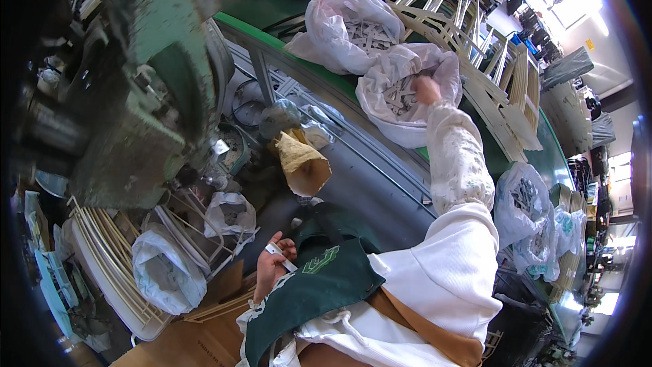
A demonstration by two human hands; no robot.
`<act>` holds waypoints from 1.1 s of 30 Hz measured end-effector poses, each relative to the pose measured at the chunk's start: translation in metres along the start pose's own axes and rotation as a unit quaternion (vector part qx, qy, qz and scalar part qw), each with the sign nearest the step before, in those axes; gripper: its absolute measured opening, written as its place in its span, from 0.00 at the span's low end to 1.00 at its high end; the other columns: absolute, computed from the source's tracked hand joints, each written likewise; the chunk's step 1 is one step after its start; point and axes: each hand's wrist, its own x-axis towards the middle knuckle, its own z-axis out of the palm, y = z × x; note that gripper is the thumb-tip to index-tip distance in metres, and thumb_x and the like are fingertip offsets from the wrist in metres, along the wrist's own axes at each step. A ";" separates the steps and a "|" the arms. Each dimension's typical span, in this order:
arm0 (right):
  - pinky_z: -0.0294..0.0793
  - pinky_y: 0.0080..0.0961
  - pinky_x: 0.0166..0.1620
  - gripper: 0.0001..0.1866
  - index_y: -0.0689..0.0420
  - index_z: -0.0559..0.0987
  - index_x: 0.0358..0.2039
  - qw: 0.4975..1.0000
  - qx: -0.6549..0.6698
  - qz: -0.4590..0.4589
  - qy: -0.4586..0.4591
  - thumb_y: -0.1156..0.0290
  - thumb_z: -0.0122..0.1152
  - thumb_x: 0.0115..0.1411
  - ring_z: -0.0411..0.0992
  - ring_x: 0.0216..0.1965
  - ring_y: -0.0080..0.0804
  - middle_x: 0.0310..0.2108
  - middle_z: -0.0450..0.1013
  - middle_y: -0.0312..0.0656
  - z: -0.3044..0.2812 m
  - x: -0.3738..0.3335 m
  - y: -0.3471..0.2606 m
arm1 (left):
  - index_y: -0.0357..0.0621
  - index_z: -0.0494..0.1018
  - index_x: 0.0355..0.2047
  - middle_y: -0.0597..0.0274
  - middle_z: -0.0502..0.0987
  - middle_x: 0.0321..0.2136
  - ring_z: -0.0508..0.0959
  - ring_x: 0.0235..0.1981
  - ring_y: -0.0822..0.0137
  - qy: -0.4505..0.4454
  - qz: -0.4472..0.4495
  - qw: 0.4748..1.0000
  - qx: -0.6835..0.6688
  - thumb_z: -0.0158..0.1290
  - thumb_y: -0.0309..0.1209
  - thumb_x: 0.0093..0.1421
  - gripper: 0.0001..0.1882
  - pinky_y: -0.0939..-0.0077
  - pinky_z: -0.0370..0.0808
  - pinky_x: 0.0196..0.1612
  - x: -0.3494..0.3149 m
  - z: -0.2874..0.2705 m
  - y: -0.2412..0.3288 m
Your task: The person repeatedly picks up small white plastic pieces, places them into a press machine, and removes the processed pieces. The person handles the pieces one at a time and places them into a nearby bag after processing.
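My right arm, in a white sleeve with a stained cover, stretches to a white plastic bag (pixel 380 112) on the green-topped bench. Over its open mouth is my right hand (pixel 426 90), its fingers bent in among small flat pale strips (pixel 399 97); what they grip, if anything, is hidden. Down beside my dark green apron (pixel 319 278), my left hand (pixel 270 268) is palm-up with curled fingers, closed on a small white strip (pixel 274 248). A second white bag (pixel 326 24) of similar strips stands just beyond the first.
A worn green machine (pixel 173 34) looms at the left. Long pale curved frames (pixel 489 75) lie on the bench (pixel 255 27). Below hangs a yellowish paper bag (pixel 302 166). A white bag (pixel 163 278) and thin rods (pixel 112 251) sit lower left; filled bags (pixel 523 194) stand right.
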 end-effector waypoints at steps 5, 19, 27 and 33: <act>0.67 0.35 0.55 0.30 0.48 0.73 0.52 0.980 -0.096 -0.172 0.018 0.77 0.57 0.44 0.59 0.60 0.38 0.56 0.66 0.40 0.052 0.004 0.006 | 0.41 0.57 0.58 0.48 0.71 0.40 0.73 0.36 0.60 -0.034 -0.042 0.999 0.011 0.40 0.13 0.44 0.35 0.70 0.72 0.41 0.017 0.019 0.001; 0.55 0.39 0.64 0.22 0.46 0.73 0.54 0.943 -0.234 -0.213 -0.100 0.66 0.50 0.56 0.59 0.61 0.40 0.58 0.66 0.36 0.059 0.064 0.050 | 0.39 0.63 0.54 0.50 0.74 0.37 0.72 0.30 0.65 -0.020 -0.032 0.999 0.036 0.43 0.16 0.49 0.29 0.75 0.69 0.29 0.044 0.036 -0.010; 0.69 0.38 0.49 0.17 0.53 0.75 0.45 0.935 -0.139 -0.315 -0.084 0.68 0.57 0.53 0.68 0.49 0.43 0.47 0.71 0.43 0.089 0.069 0.049 | 0.39 0.63 0.54 0.53 0.73 0.35 0.71 0.28 0.67 -0.001 -0.020 1.000 0.013 0.43 0.16 0.50 0.28 0.78 0.67 0.30 0.050 0.050 -0.013; 0.72 0.46 0.40 0.18 0.57 0.72 0.44 0.957 0.078 -0.268 -0.072 0.72 0.61 0.51 0.75 0.40 0.49 0.36 0.74 0.52 0.078 0.026 -0.002 | 0.39 0.64 0.53 0.53 0.73 0.35 0.71 0.28 0.67 -0.004 -0.007 1.000 0.004 0.43 0.17 0.51 0.26 0.77 0.67 0.29 0.048 0.049 -0.013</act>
